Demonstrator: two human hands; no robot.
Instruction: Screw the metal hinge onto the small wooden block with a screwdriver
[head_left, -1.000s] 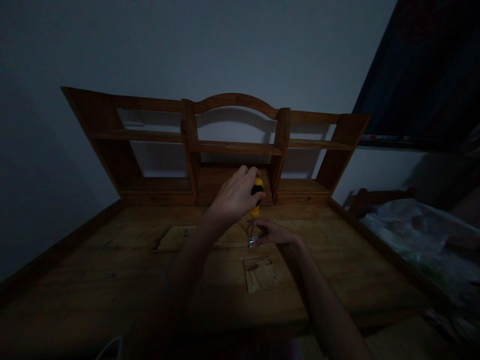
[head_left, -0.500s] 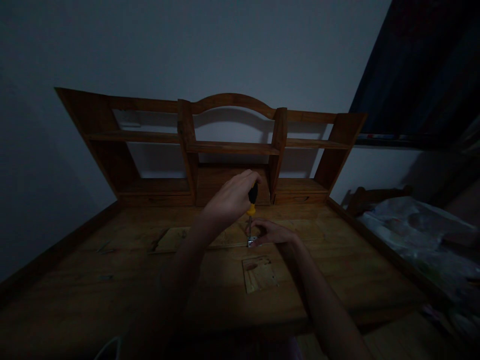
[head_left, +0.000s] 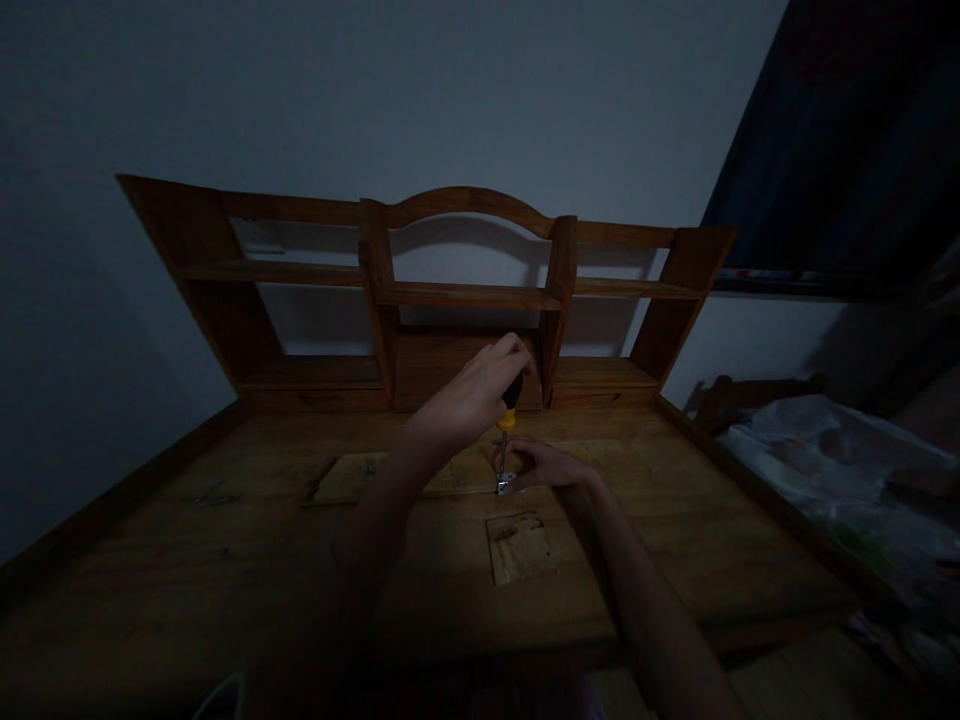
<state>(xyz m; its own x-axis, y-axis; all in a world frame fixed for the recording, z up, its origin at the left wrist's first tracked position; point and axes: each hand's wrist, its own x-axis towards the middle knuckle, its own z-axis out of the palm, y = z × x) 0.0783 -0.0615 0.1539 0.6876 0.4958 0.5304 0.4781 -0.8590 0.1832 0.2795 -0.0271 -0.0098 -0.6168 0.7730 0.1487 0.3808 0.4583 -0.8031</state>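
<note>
My left hand (head_left: pixel 476 390) is wrapped round the black and yellow handle of a screwdriver (head_left: pixel 507 418). The shaft points down, nearly upright, onto a small silver metal hinge (head_left: pixel 504 482), whose exact shape is hard to see in the dim light. The fingers of my right hand (head_left: pixel 546 465) press the hinge down by the screwdriver's tip. Beneath it lies a long, narrow wooden board (head_left: pixel 345 478), partly covered by my left arm. Nearer to me, a small square wooden piece (head_left: pixel 521 548) with dark marks rests on the desk.
A wooden desk (head_left: pixel 270 590) carries a shelf unit (head_left: pixel 469 295) along its back, against the wall. A few thin small pieces (head_left: pixel 214 492) lie at the left. Right of the desk's raised edge is a heap of clear plastic (head_left: pixel 825 450).
My left hand has turned a little on the screwdriver handle, its fingers now further over the top. The screwdriver leans slightly more to the right; my right hand stays on the hinge.
</note>
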